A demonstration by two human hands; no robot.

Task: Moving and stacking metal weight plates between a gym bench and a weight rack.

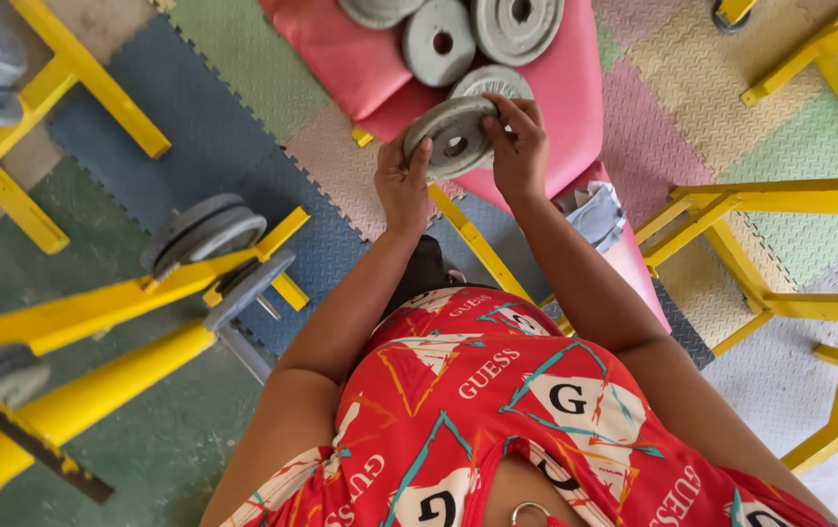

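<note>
While gripped by left hand and right hand at opposite rims, grey weight plate held tilted above pink bench pad, near other plates. Step judged: plate transfer. Next move calls for firm two-handed grip, controlled carry.

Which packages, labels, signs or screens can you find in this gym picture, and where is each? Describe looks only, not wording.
No packages, signs or screens show.
Printed lettering: only on the person's red top, at the bottom of the picture, with white triangles and teal lines.
Grey weight plate: held over the pink bench by left hand and right hand; no readable label.
</note>
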